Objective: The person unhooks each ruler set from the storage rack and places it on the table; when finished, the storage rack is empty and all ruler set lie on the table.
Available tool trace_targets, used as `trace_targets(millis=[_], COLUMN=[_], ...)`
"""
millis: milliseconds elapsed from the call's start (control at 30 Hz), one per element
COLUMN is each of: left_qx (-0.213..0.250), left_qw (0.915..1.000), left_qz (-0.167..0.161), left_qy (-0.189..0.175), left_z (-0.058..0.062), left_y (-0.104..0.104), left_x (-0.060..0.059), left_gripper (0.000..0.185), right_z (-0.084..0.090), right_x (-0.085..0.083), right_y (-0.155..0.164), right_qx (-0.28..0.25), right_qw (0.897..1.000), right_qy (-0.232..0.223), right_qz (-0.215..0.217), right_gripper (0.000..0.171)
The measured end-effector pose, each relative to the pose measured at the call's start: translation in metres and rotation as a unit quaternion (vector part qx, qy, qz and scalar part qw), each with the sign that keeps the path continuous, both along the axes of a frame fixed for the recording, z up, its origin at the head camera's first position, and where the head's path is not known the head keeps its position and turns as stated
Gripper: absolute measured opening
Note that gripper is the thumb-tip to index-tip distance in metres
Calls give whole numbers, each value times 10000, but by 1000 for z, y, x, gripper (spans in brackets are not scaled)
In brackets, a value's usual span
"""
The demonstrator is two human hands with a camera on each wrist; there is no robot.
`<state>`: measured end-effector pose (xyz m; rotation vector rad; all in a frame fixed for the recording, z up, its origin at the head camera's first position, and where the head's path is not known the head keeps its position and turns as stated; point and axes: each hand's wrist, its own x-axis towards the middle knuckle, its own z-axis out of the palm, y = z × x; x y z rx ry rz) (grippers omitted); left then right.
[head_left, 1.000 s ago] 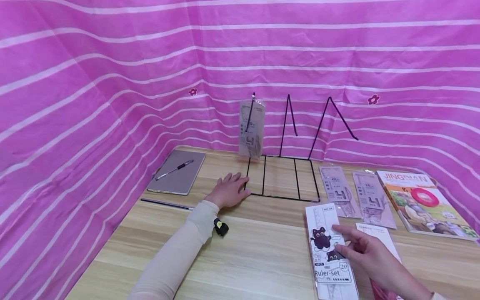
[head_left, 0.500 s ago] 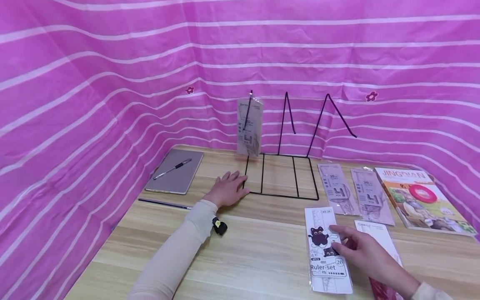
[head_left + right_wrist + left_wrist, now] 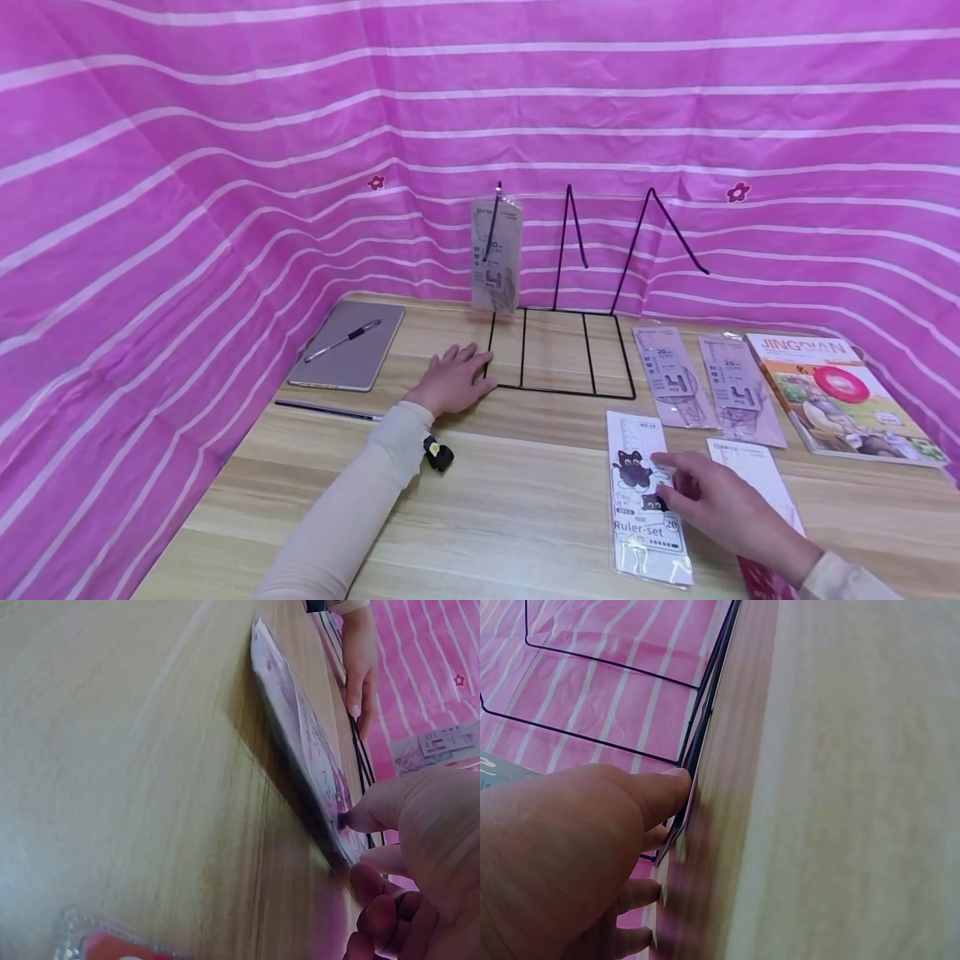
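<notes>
Pink cloth striped in white backs a wood-grain bench, where a person's two hands work among packaged rulers and a black wire rack. The right hand pinches the right-hand edge of a clear-wrapped ruler-set pack, thumb on its printed face, in front of the rack's near right corner. Two black cats decorate the pack, which casts a shadow on the bench; whether any edge touches down cannot be told. The left hand lies with its fingers spread at the rack's near left corner, thumb against the wire. From the rack's leftmost upright hangs a greyish package. To the rack's right lie two mauve packages, side by side, and a magazine headed "JINGDIAN" with a pinkish-red ring on it. A white-and-red package lies partly hidden beneath the right hand and forearm. At left, a pen rests diagonally on a grey notebook, and a slim dark stick lies just in front.
</notes>
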<state>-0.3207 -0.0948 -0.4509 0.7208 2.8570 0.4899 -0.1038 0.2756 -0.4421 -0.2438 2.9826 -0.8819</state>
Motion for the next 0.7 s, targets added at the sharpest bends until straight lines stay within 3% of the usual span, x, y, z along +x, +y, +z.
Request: trace_targets(millis=[267,600,700], left_qx=[2,9,28], left_qw=[10000,9999,9999], left_qz=[-20,26,20], left_qy=[-5,-98,-107], left_z=[3,0,0], left_y=[-1,-2,-1], left_x=[3,1,1], left_gripper=[62,64,64], right_z=[1,3,7], right_x=[0,-2,-3], right_y=[-2,-4,-4], right_qx=[172,240,152], right_qw=[9996,9997,9996], right_qy=[206,27,224], right_qz=[-58,-57,-65], right_gripper=[43,40,39])
